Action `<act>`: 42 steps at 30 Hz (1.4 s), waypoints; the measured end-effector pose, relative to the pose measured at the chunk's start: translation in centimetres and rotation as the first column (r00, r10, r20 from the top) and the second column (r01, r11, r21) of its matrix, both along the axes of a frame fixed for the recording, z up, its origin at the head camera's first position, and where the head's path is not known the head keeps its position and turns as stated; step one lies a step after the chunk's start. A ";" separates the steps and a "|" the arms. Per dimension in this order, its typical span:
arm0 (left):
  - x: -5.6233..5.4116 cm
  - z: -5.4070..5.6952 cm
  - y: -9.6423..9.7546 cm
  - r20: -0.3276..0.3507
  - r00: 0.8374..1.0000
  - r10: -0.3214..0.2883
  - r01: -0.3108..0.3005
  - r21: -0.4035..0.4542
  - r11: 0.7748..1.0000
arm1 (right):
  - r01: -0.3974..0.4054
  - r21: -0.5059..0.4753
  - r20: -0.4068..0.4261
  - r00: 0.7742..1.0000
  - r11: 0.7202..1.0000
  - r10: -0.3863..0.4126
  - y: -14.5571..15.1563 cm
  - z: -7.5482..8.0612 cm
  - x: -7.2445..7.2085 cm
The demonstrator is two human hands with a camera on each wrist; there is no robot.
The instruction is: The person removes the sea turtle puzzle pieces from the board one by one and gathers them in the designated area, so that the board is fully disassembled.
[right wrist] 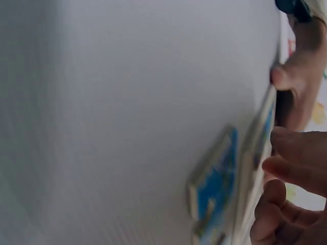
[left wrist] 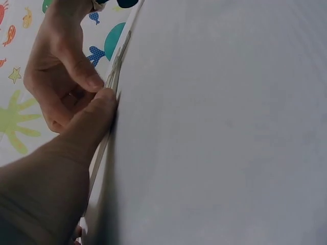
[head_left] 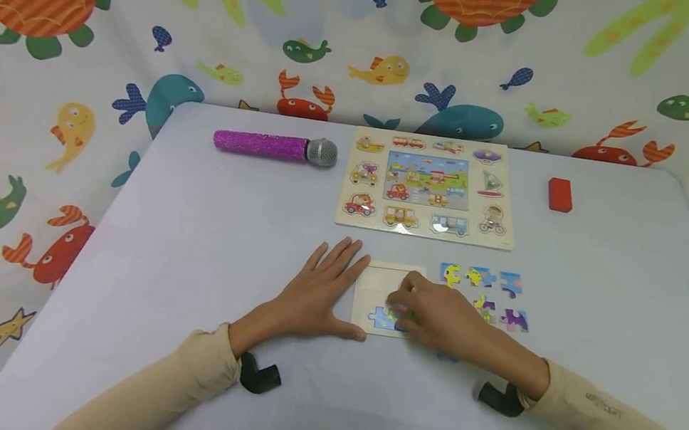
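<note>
A small wooden puzzle tray [head_left: 377,284] lies on the white table. My left hand [head_left: 324,298] rests flat with fingers spread along the tray's left side, its thumb by the near corner. My right hand [head_left: 435,316] is over the tray's right half, fingers curled, pinching a small colourful puzzle piece [head_left: 396,309] mostly hidden under the fingertips. A light-blue puzzle piece [head_left: 380,318] lies in the tray's near part, just left of those fingers. In the right wrist view, a blue puzzle piece [right wrist: 217,178] lies on the table beside the tray.
Several loose pieces, among them a purple one [head_left: 514,320] and a yellow-and-blue one [head_left: 480,276], lie right of the tray. Behind it are a wooden vehicle peg puzzle [head_left: 424,218], a purple microphone [head_left: 262,145] and a red block [head_left: 560,195]. A patterned cloth [head_left: 231,36] hangs behind the table.
</note>
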State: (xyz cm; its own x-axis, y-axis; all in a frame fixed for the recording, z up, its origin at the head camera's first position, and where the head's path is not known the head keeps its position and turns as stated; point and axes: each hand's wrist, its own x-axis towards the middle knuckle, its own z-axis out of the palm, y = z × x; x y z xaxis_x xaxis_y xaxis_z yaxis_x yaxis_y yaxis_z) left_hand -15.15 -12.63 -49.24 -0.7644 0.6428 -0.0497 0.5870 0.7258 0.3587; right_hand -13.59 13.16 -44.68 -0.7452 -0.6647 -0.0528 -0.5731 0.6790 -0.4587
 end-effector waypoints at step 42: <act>-0.1 0.3 0.4 0.021 1.000 0.014 -0.013 -0.003 1.000 | 0.381 -0.205 0.426 0.864 0.902 -0.268 10.6 2.4 1.6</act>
